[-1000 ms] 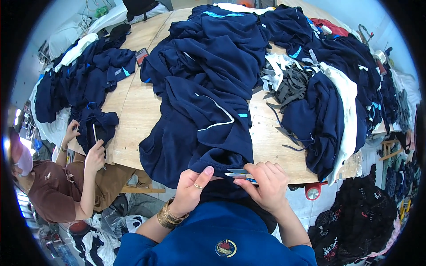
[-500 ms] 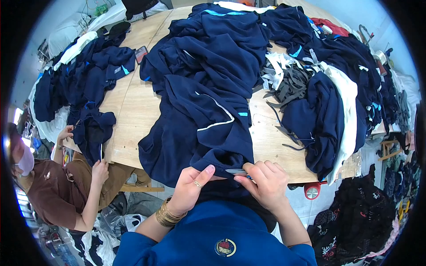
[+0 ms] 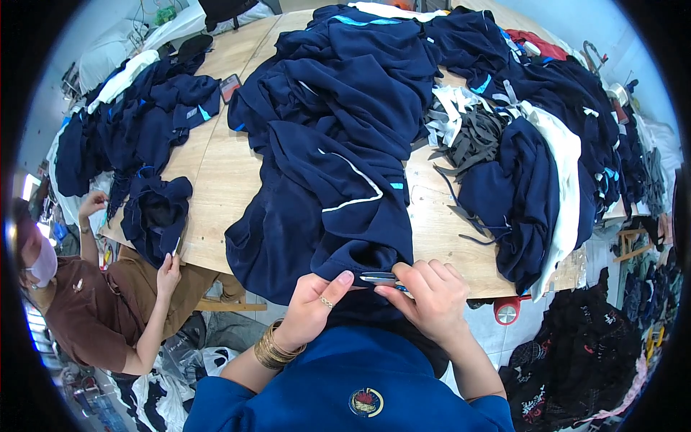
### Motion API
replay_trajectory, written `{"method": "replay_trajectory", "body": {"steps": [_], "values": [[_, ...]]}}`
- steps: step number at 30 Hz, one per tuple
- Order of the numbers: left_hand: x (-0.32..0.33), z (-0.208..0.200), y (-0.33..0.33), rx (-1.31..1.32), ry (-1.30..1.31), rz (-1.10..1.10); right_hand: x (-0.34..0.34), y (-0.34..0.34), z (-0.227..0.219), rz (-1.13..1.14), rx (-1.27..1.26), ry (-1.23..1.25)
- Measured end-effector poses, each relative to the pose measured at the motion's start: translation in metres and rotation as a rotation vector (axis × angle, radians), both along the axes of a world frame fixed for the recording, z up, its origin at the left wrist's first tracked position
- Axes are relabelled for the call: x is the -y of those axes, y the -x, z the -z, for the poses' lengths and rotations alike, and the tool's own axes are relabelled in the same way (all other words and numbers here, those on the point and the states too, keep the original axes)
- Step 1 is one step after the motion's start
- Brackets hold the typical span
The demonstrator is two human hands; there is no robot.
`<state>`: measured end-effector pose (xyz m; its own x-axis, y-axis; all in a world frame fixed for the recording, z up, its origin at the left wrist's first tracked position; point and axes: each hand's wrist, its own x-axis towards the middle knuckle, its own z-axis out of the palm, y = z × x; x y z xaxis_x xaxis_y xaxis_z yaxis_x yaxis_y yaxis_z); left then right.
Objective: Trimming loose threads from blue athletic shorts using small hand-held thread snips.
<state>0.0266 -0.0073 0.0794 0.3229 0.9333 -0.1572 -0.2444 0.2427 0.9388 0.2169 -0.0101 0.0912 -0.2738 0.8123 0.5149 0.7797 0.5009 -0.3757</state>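
A navy garment (image 3: 360,173) with white piping and a small light-blue tag lies across the table, its near end at the table's front edge. My left hand (image 3: 314,302) pinches the hem of that near end, thumb on top. In my right hand (image 3: 430,291) is a pair of thread snips (image 3: 378,278), gripped between thumb and fingers. Their metal blades point left along the hem, close to my left thumb. Part of the snips is hidden in my fingers.
At the left a co-worker (image 3: 108,309) handles a dark garment piece (image 3: 155,216). Grey and white fabric strips (image 3: 475,133) lie right of my garment, beside a navy and white pile (image 3: 511,201). A phone-like object (image 3: 229,88) rests on the wooden table (image 3: 216,173). Black fabric (image 3: 576,353) lies low right.
The snips' blades have shifted slightly left along the hem and now look closer together. My hands barely moved. The co-worker's far hand has lifted away from the dark piece.
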Motion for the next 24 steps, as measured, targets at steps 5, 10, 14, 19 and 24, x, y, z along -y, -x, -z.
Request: {"method": "replay_trajectory", "body": {"steps": [5, 10, 14, 19, 24], "values": [[0.000, -0.002, -0.002, -0.024, -0.023, -0.019, 0.000, 0.001, -0.001, 0.006, 0.020, 0.013], [0.001, 0.003, 0.000, -0.064, -0.036, -0.009, 0.000, 0.000, 0.002, 0.007, 0.003, 0.020], [0.001, -0.001, -0.004, -0.054, -0.032, -0.028, -0.001, -0.003, 0.005, 0.041, -0.065, 0.017], [0.000, 0.007, 0.000, -0.054, -0.052, -0.041, 0.000, -0.008, 0.006, 0.167, -0.540, 0.295], [0.000, 0.011, 0.006, 0.008, -0.035, -0.054, -0.017, -0.016, 0.024, 0.247, -0.986, 0.680]]}}
